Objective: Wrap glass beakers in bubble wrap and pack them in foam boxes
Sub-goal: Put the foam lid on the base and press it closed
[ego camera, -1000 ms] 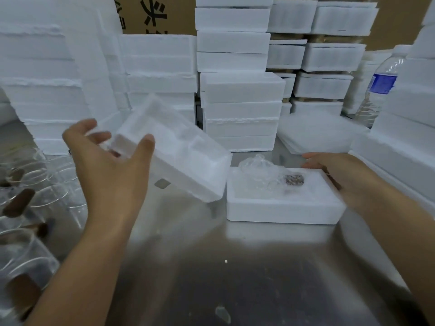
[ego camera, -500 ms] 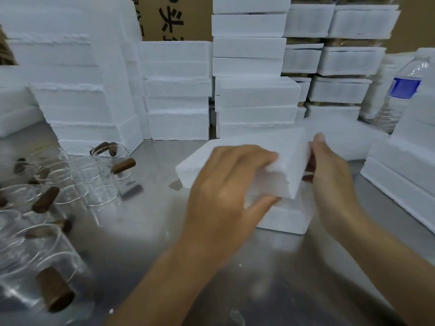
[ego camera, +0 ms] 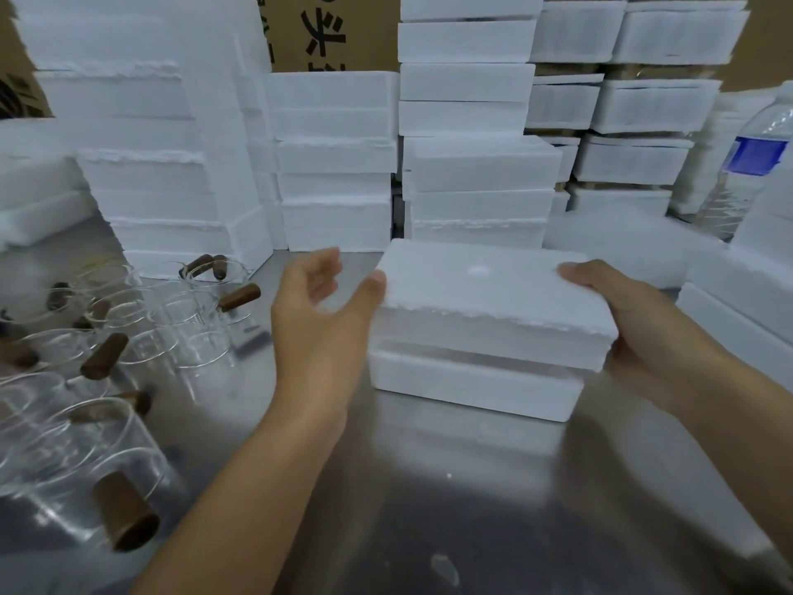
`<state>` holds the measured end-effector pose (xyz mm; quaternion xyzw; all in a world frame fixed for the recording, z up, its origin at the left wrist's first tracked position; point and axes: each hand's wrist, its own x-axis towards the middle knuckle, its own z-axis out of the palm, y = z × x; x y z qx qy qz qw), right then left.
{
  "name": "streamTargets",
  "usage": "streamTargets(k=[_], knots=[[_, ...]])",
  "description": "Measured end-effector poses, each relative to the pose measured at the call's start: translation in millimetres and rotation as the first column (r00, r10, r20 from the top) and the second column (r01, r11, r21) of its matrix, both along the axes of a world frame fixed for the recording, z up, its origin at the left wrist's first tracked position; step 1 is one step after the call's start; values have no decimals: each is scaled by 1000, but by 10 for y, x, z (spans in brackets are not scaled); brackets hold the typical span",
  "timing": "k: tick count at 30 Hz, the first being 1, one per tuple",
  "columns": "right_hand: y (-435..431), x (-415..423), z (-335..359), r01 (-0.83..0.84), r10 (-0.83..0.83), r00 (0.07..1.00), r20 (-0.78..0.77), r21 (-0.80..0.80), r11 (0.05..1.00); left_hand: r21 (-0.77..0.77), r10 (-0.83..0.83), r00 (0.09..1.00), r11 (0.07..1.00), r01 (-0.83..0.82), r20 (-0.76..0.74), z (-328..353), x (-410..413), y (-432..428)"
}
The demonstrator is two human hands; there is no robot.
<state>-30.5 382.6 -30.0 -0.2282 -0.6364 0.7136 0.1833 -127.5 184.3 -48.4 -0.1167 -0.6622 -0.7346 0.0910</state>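
Note:
A white foam lid lies on top of a white foam box base at the middle of the steel table, with a thin gap showing between them along the front. My right hand grips the lid's right end, fingers on top and palm against the side. My left hand is spread at the lid's left end, its thumb tip touching the corner and its fingers off the foam. The inside of the box is hidden. Several bare glass beakers with brown wooden handles crowd the table's left side.
Stacks of foam boxes wall off the back and both sides. A water bottle with a blue label stands at the far right. A cardboard box sits behind the stacks. Bare steel table lies in front of me.
The foam lid, held tilted in my left hand a second ago, was carried right and set down over the base holding the wrapped beaker. My left hand has loosened off it; my right hand now holds its end.

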Motion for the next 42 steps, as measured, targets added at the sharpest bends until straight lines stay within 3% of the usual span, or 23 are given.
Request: streamTargets(k=[2,5,15,21,30,34,42], knots=[[2,-5,-7,5,-5,1000,2,-6,1000,81,-192,951,981,177,244,-41,-82,-16],[9,-4,-18,-2,2,1000,-14,-16,1000,218,-412,853,908,357,321,-79,-83,30],[20,-3,-64,11,-10,999,-30,14,1000,176,-320,915,943,282,245,-148,-78,86],[28,-10,-87,29,-29,999,-34,10,1000,47,-235,959,972,231,158,-195,-84,111],[64,-31,-85,60,-60,998,-11,37,998,-33,-206,960,976,216,192,-227,-98,108],[99,-71,-180,97,-106,993,46,156,983,-14,-208,955,976,216,212,-210,-120,109],[59,-112,-211,7,-8,999,-50,-16,1000,-49,-199,961,976,212,192,-234,-172,122]])
